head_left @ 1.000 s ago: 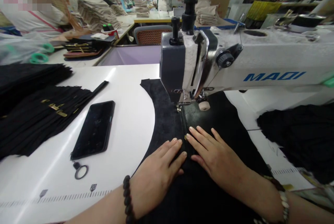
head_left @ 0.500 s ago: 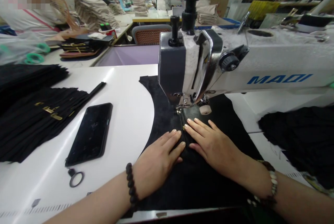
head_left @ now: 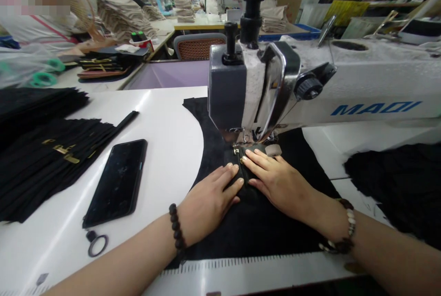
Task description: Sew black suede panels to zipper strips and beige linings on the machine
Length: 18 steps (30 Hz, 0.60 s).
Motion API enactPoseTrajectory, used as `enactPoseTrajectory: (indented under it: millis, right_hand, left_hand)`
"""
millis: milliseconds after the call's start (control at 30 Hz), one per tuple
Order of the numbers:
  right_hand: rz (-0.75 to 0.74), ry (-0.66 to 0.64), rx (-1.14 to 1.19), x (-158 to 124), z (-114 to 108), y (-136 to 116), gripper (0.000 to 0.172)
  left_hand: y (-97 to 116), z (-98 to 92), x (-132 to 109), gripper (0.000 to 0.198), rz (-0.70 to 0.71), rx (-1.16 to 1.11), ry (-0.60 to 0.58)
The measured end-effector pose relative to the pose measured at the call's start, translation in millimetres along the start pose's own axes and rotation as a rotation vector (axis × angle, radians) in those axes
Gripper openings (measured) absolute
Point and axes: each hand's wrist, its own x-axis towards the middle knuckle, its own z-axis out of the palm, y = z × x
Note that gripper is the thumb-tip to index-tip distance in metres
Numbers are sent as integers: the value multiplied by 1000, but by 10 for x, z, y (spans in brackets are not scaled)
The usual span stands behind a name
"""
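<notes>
A black fabric piece (head_left: pixel 213 149) with a zipper lies under the presser foot of a white sewing machine (head_left: pixel 310 89). My left hand (head_left: pixel 210 199) lies flat on the fabric left of the zipper, fingers stretched forward. My right hand (head_left: pixel 275 181) presses flat on the fabric right of the zipper, fingertips close to the presser foot (head_left: pixel 241 146). Both hands hold nothing and rest side by side, nearly touching.
A black phone (head_left: pixel 117 181) and a small ring (head_left: pixel 97 244) lie on the white table (head_left: pixel 165 130) to the left. Stacks of black zippered pieces (head_left: pixel 44 158) sit at far left, more black fabric (head_left: pixel 396 185) at right. Another person sits at back left.
Both hands have slid forward with the fabric towards the presser foot; the fabric has fed further under the machine. The table's ruler edge shows nearer.
</notes>
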Motion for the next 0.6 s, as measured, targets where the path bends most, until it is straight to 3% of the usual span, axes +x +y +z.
enactPoseTrajectory:
  millis: [300, 600]
  right_hand:
    - [14, 1, 42, 168, -9, 112, 36]
    - [-67, 40, -95, 423, 7, 145, 30]
  left_hand:
    - [-137, -18, 87, 29, 14, 18, 37]
    - [-152, -32, 95, 28, 4, 0, -3]
